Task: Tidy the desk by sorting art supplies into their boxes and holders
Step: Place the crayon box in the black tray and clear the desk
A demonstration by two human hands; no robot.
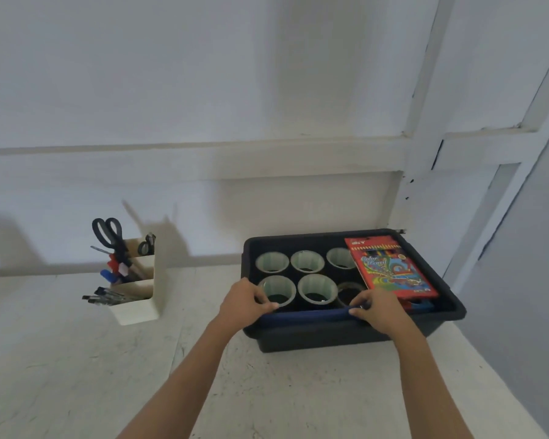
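Both bare forearms reach forward from the near edge of the white tabletop (61, 359) toward its far right side, closer together at the wrists than further back. The left hand (246, 301) lies knuckles up, its fingers curled down over the left end of a long dark blue object (311, 313). The right hand (379, 308) mirrors it, fingers hooked over the right end. The hands are apart and level with each other.

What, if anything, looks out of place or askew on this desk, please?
The red pencil box lies slanted across the right side of the black bin, overlapping a tape roll. The brushes jut sideways from the lowest compartment of the white holder instead of standing upright.
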